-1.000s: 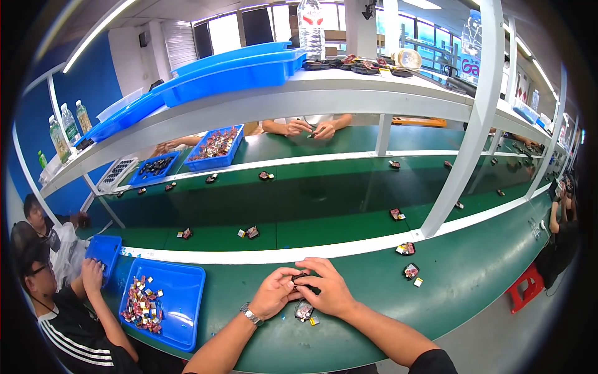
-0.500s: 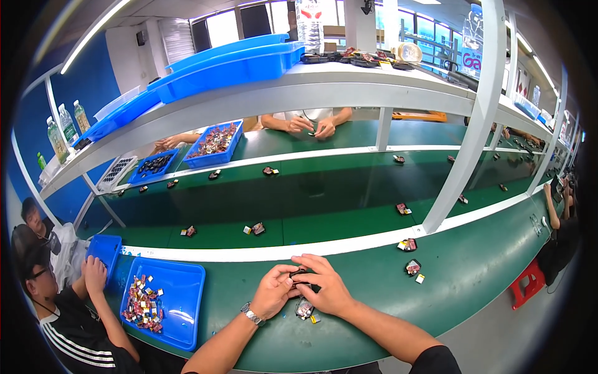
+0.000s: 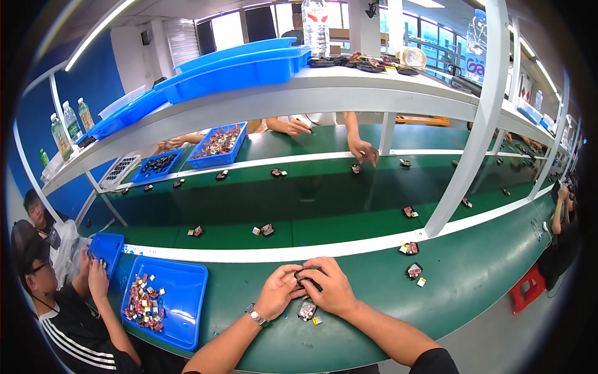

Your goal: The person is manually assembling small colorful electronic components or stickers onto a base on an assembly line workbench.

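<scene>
Two hands meet over the green bench: left hand [image 3: 278, 294] and right hand [image 3: 332, 288], fingers closed together on a small dark part [image 3: 303, 276], as half a second ago (no shift; work stays mid-step). Another part [image 3: 306, 309] lies beneath them. Blue tray [image 3: 187, 311] at left holds mixed small pieces.

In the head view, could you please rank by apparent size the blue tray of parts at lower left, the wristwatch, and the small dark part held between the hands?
1. Blue tray, clearly largest.
2. Small dark part and wristwatch: they look alike in size, and hands partly hide the part, so I won't rank them.
</scene>
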{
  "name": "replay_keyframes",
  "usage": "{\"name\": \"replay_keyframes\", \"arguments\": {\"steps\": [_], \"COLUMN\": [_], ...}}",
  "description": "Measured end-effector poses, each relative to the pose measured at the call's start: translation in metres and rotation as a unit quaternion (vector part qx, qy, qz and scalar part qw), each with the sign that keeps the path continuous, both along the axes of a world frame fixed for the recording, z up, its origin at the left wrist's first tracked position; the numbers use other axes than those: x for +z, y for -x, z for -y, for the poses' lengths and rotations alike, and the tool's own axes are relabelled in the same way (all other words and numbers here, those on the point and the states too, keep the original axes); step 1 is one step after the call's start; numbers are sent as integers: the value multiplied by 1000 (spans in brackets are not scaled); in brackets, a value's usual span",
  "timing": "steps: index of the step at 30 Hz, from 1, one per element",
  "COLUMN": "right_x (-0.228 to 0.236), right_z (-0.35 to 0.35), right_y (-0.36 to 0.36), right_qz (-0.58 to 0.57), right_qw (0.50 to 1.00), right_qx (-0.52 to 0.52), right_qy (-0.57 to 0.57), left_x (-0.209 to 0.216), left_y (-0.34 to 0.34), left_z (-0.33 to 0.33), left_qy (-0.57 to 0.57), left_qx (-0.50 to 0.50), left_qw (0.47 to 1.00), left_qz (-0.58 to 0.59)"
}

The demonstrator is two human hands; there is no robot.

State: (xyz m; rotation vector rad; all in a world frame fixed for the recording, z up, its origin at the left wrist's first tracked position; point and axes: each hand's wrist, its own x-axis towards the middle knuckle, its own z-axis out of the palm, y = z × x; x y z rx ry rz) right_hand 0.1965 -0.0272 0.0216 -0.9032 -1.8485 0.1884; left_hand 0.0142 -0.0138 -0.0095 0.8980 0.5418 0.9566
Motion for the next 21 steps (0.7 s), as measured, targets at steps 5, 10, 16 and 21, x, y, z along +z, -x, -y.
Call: {"name": "replay_keyframes", "arguments": {"steps": [5, 10, 16, 21], "right_x": [-3, 0, -8, -8], "right_z": [0, 4, 3, 4], "right_y": [0, 7, 8, 8], "right_qz": [47, 48, 91, 101], "right_qw": [999, 998, 993, 992], "right_qx": [-11, -30, -65, -68], "right_qy": [-24, -15, -25, -35], "left_x": [3, 5, 4, 2], "left_y": [0, 1, 0, 0], "left_z": [-1, -2, -1, 0], "left_qy": [2, 2, 11, 11], "left_qx": [-5, 9, 6, 10], "left_qw": [1000, 1000, 999, 999], "left_qz": [-4, -22, -30, -36]}}
